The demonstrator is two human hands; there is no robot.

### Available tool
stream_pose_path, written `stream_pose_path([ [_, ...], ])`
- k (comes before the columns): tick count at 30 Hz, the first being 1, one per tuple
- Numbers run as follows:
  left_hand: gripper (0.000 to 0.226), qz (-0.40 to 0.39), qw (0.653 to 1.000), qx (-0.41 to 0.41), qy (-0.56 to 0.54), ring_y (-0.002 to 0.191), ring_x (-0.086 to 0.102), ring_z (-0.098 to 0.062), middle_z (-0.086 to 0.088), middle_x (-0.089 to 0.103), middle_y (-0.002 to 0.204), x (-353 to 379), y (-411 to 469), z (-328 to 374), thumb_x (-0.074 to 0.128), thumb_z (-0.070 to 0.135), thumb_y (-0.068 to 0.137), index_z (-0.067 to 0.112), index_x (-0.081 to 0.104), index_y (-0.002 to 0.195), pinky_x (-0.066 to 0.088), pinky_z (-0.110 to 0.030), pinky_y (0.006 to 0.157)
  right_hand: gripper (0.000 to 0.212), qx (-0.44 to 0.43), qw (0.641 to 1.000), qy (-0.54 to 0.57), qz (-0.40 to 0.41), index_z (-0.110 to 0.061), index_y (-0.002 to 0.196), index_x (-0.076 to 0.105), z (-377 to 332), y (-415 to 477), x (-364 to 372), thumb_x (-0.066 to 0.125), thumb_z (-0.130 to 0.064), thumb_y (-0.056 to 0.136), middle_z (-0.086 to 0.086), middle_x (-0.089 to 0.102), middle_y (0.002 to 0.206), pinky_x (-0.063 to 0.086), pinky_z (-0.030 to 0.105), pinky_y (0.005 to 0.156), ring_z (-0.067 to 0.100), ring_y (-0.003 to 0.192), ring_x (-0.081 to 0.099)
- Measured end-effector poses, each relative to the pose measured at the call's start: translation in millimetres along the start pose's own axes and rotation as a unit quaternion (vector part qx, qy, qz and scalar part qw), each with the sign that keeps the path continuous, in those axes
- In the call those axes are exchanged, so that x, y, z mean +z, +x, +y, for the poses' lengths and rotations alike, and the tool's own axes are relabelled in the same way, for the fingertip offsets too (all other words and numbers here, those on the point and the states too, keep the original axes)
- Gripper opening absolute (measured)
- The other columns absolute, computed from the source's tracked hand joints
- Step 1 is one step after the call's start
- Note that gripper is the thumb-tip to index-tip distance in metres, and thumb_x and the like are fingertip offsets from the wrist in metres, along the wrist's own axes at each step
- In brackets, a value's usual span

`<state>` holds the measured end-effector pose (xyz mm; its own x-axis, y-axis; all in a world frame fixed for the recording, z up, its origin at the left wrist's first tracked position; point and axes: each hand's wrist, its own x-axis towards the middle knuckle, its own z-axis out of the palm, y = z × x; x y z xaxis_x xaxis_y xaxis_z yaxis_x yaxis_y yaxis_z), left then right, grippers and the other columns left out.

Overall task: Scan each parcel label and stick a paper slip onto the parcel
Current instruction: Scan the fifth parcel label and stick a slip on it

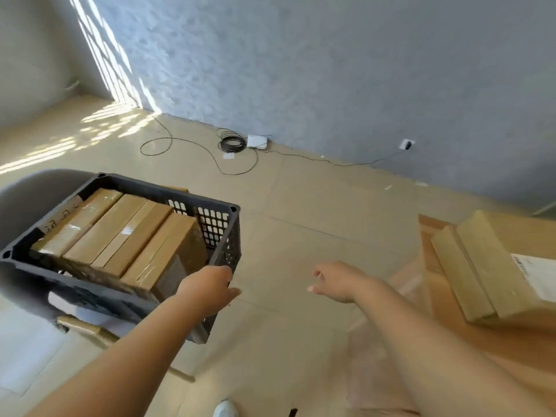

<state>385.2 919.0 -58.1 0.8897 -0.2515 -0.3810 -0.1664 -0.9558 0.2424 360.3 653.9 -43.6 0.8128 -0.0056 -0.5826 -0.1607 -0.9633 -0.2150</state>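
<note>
Left hand (210, 288) sits at the crate (217, 224) corner, 9 o'clock; can't tell if its fingers grip it. Right hand (337, 282) is empty, fingers loosely spread. Stacked parcels (487, 266) at 3 o'clock.

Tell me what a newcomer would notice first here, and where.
A dark plastic crate packed with brown parcels sits at left, with the person's left grip at its near right corner. The right grip hangs open over the floor at centre. At the right edge lie stacked parcels, one bearing a white label.
</note>
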Motion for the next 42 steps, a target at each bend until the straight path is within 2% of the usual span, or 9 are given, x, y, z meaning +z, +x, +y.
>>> stream_pose_path([
  [4, 0.043, -0.005, 0.997, 0.070, 0.021, 0.098, 0.059, -0.018, 0.001, 0.060, 0.113, 22.6, -13.0, 65.8, 0.053, 0.052, 0.086, 0.025, 0.053, 0.120, 0.051, -0.034, 0.085, 0.054, 0.044, 0.998, 0.041, 0.032, -0.015, 0.132, 0.049, 72.4, -59.6, 15.1, 0.059, -0.044, 0.088, 0.009, 0.056, 0.129, 0.040, 0.027, 0.086, 0.024, 0.115, 0.053],
  [8, 0.042, -0.008, 0.992, 0.121, 0.025, 0.101, 0.057, -0.018, 0.001, 0.058, 0.117, 54.2, -35.3, 136.7, 0.052, 0.051, 0.087, 0.024, 0.053, 0.120, 0.047, -0.030, 0.084, 0.050, 0.085, 0.990, 0.099, 0.045, -0.016, 0.130, 0.050, 150.3, -122.5, 39.0, 0.059, -0.042, 0.088, 0.002, 0.053, 0.111, 0.038, 0.024, 0.067, 0.016, 0.095, 0.049],
  [16, 0.037, -0.041, 0.985, 0.159, -0.043, 0.093, 0.060, -0.014, 0.005, 0.062, 0.106, 131.3, -97.1, 276.6, 0.055, 0.052, 0.085, 0.026, 0.057, 0.113, 0.051, -0.032, 0.084, 0.054, 0.173, 0.975, 0.124, 0.062, -0.023, 0.133, 0.049, 299.5, -243.9, 91.1, 0.059, -0.050, 0.087, 0.000, 0.053, 0.135, 0.043, 0.032, 0.095, 0.019, 0.118, 0.052],
  [22, 0.032, -0.060, 0.977, 0.193, -0.073, 0.090, 0.060, -0.012, 0.012, 0.061, 0.096, 167.9, -122.5, 356.5, 0.057, 0.049, 0.084, 0.029, 0.059, 0.109, 0.047, -0.026, 0.080, 0.050, 0.238, 0.957, 0.142, 0.088, -0.020, 0.129, 0.051, 383.3, -303.5, 108.3, 0.059, -0.048, 0.088, 0.001, 0.055, 0.130, 0.043, 0.029, 0.089, 0.020, 0.114, 0.053],
  [30, 0.025, -0.027, 0.958, 0.162, -0.233, 0.086, 0.058, -0.008, 0.015, 0.058, 0.090, 175.4, -89.2, 439.4, 0.062, 0.047, 0.082, 0.030, 0.060, 0.101, 0.042, -0.024, 0.073, 0.047, 0.304, 0.920, 0.176, 0.176, -0.022, 0.126, 0.054, 458.7, -305.2, 81.5, 0.057, -0.051, 0.088, -0.003, 0.060, 0.122, 0.049, 0.035, 0.089, 0.019, 0.106, 0.058],
  [33, 0.028, 0.006, 0.934, 0.128, -0.335, 0.088, 0.059, -0.012, 0.008, 0.060, 0.098, 173.7, -63.8, 470.0, 0.063, 0.043, 0.083, 0.027, 0.058, 0.105, 0.045, -0.027, 0.070, 0.041, 0.306, 0.902, 0.208, 0.222, -0.025, 0.121, 0.053, 481.2, -288.7, 57.3, 0.056, -0.050, 0.089, -0.006, 0.061, 0.117, 0.050, 0.036, 0.083, 0.016, 0.099, 0.059],
  [35, 0.040, 0.031, 0.917, 0.097, -0.385, 0.090, 0.057, -0.014, 0.002, 0.058, 0.107, 170.3, -46.2, 489.1, 0.062, 0.045, 0.084, 0.021, 0.056, 0.115, 0.042, -0.028, 0.069, 0.045, 0.300, 0.889, 0.235, 0.255, -0.024, 0.125, 0.050, 495.1, -274.5, 38.7, 0.056, -0.049, 0.089, -0.005, 0.058, 0.124, 0.048, 0.033, 0.079, 0.016, 0.102, 0.058],
  [39, 0.062, 0.074, 0.898, 0.045, -0.431, 0.098, 0.052, -0.019, -0.007, 0.049, 0.127, 164.7, -16.8, 519.4, 0.058, 0.051, 0.083, 0.014, 0.044, 0.131, 0.043, -0.035, 0.082, 0.066, 0.286, 0.875, 0.262, 0.289, -0.020, 0.142, 0.035, 522.2, -243.5, 4.0, 0.057, -0.051, 0.088, 0.002, 0.038, 0.146, 0.042, 0.036, 0.092, 0.024, 0.125, 0.047],
  [42, 0.072, 0.061, 0.908, 0.028, -0.414, 0.115, 0.050, -0.027, -0.010, 0.046, 0.134, 165.0, 0.5, 532.4, 0.050, 0.060, 0.083, 0.016, 0.037, 0.139, 0.042, -0.045, 0.098, 0.079, 0.271, 0.869, 0.293, 0.293, -0.019, 0.149, 0.024, 542.4, -222.8, -16.2, 0.053, -0.059, 0.087, 0.005, 0.028, 0.153, 0.036, 0.041, 0.102, 0.028, 0.135, 0.036],
])
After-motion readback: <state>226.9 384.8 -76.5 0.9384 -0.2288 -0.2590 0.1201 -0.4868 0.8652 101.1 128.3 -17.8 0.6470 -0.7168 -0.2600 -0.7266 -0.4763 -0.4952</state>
